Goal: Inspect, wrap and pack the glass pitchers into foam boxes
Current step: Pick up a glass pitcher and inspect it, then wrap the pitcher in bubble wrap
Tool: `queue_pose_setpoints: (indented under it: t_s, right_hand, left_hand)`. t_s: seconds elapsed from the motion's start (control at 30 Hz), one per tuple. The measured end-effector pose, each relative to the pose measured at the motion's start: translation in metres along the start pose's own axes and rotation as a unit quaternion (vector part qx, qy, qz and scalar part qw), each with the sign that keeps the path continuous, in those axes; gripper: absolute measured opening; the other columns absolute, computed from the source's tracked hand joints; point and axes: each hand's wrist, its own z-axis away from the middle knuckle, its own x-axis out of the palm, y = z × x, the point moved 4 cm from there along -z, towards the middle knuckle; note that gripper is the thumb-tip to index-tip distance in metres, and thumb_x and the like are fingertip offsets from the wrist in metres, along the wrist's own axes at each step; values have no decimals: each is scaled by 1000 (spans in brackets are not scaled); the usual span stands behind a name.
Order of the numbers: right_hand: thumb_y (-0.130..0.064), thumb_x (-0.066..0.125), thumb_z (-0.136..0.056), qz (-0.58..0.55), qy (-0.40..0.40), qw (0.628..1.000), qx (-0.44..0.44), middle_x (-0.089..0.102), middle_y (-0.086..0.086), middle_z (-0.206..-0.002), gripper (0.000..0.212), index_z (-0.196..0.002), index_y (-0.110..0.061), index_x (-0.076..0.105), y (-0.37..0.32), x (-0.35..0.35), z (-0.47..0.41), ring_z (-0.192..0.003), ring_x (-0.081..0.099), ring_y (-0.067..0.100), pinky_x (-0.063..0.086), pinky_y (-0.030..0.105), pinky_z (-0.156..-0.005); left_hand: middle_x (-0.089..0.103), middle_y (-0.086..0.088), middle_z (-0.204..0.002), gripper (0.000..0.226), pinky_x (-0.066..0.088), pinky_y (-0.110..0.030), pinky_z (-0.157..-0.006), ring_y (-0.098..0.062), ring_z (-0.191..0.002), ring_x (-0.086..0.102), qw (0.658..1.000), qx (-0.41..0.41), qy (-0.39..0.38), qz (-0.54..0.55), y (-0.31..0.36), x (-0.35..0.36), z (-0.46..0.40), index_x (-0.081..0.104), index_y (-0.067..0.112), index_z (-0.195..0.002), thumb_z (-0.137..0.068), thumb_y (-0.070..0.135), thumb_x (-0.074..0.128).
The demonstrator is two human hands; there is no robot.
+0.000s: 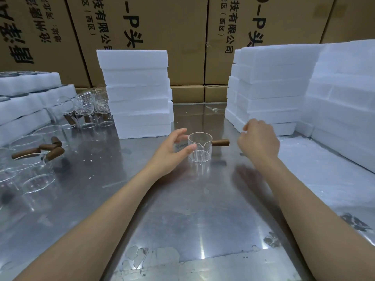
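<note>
A small clear glass pitcher (199,148) with a pour spout and a brown wooden handle (220,142) stands upright on the steel table (192,209), handle pointing right. My left hand (172,149) curls round its left side, the thumb on the front of the glass and the fingers by the rim. My right hand (258,139) hovers just right of the handle, fingers loosely curled, holding nothing and not touching the pitcher. A stack of white foam boxes (138,94) rises behind the pitcher to the left.
Several more glass pitchers (38,151) with wooden handles crowd the left side, in front of low foam boxes (24,110). Taller foam box stacks (269,86) wall the right. A pile of thin white wrapping sheets (324,179) lies at the right. Cardboard cartons (142,27) stand behind.
</note>
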Motion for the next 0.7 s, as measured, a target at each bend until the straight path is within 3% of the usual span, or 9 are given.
queue_pose_setpoints:
  t_s: [0.13, 0.23, 0.3, 0.4, 0.53, 0.63, 0.7]
  right_hand:
    - [-17, 57, -85, 46, -105, 983, 142, 47, 17, -122, 33, -114, -3, 49, 32, 1, -3, -111, 48, 35, 33, 33, -73]
    - [-9, 54, -84, 51, -110, 984, 129, 55, 12, -99, 8, -79, -9, 48, 35, 4, -5, -88, 49, 31, 34, 30, -69]
    - [-7, 53, -84, 52, -91, 988, 116, 51, 10, -87, 15, -73, -10, 43, 34, 4, -6, -80, 44, 29, 34, 30, -67]
    - [-9, 53, -87, 33, -35, 993, 106, 59, 12, -92, 6, -86, -7, 59, 33, -2, -8, -77, 47, 30, 34, 30, -65]
    - [-11, 51, -94, 19, 51, 996, 73, 59, 14, -106, 18, -101, -7, 66, 26, -17, -11, -97, 54, 35, 33, 32, -65]
    - [-10, 47, -96, -13, 124, 992, 19, 53, 13, -105, 18, -101, -8, 64, 15, -31, -10, -96, 51, 32, 31, 33, -63]
    - [-14, 48, -96, -70, 173, 981, -52, 54, 10, -104, 15, -101, -10, 62, 0, -41, -5, -96, 51, 29, 34, 33, -63]
  left_hand:
    - [52, 29, -109, 76, 35, -19, -94, -2, -117, 49, 1000, 3, 10, 4, 0, 1, 0, 46, 30, -132, -67, 68, 54]
    - [56, 20, -113, 74, 37, -22, -96, -6, -119, 51, 1000, 8, 8, 4, -1, 2, -1, 48, 29, -131, -67, 67, 54]
    - [56, 18, -113, 70, 37, -22, -96, -7, -118, 52, 1000, 8, 8, 5, -1, 2, -1, 48, 30, -129, -69, 65, 55]
    - [58, 19, -112, 59, 37, -22, -95, -8, -118, 53, 1000, 5, 15, 15, -3, 1, -2, 49, 31, -127, -76, 60, 57]
    - [57, 24, -108, 38, 36, -19, -92, -8, -115, 53, 999, 2, 30, 15, -3, -1, -2, 51, 28, -126, -91, 43, 57]
    - [59, 20, -104, 28, 41, -21, -95, -9, -110, 55, 997, 22, 71, 24, 7, -6, -1, 55, 25, -120, -94, 34, 57]
    - [60, 21, -101, 19, 41, -11, -89, -7, -105, 56, 993, 40, 106, 27, 17, -11, 0, 58, 28, -113, -95, 32, 57]
